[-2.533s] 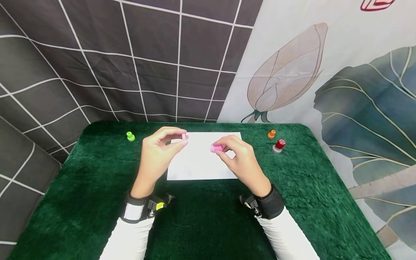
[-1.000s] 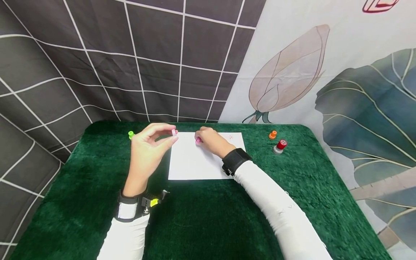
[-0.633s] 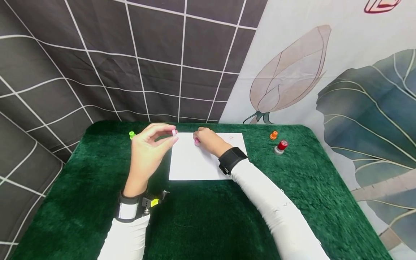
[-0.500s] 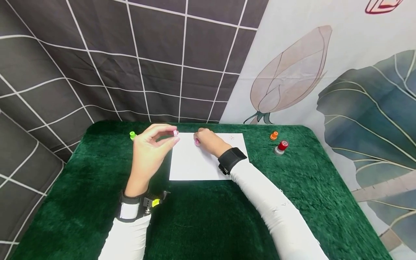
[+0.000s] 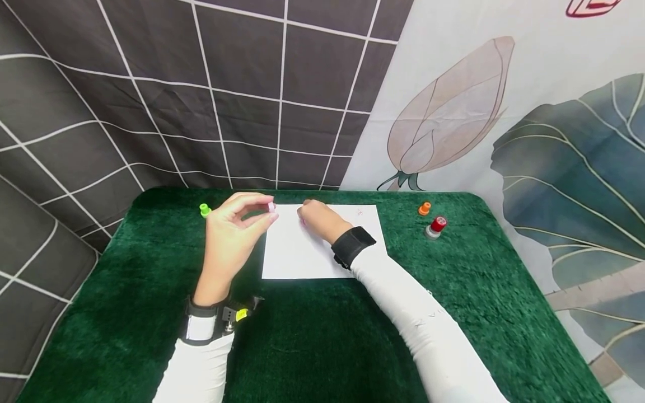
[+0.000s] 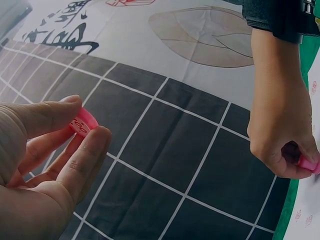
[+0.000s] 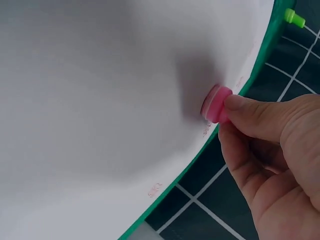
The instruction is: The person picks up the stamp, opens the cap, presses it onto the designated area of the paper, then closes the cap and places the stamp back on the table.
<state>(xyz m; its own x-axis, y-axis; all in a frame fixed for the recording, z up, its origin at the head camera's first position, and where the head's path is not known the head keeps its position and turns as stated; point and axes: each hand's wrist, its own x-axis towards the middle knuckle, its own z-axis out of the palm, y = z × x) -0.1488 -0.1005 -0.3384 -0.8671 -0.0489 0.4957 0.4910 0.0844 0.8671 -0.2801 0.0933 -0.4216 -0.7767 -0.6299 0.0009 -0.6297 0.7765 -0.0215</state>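
My left hand (image 5: 229, 238) is raised at the left of the white paper (image 5: 289, 254). Between thumb and fingertips it pinches a small pink cap (image 6: 85, 121) with a printed pattern on its face. Over the far part of the paper, my right hand (image 5: 322, 218) grips a pink stamp (image 7: 216, 104) by its narrow end. The stamp's wide face is turned to the sheet, close by the far edge, with a shadow beside it. Small red stamp prints (image 7: 155, 190) run along that edge; one red print (image 5: 360, 212) shows at the far right corner.
A bright green stamp-like piece (image 5: 204, 210) stands behind the left hand. At the right are a small orange piece (image 5: 424, 209) and a red-topped grey stamp (image 5: 435, 226). Dark green cloth (image 5: 312, 347) covers the table; a grid-patterned curtain (image 5: 237, 123) hangs behind.
My right hand has moved left with the pink stamp, from above the paper's right side to its far edge, lately inching further left. The left hand shifted slightly left, then stayed.
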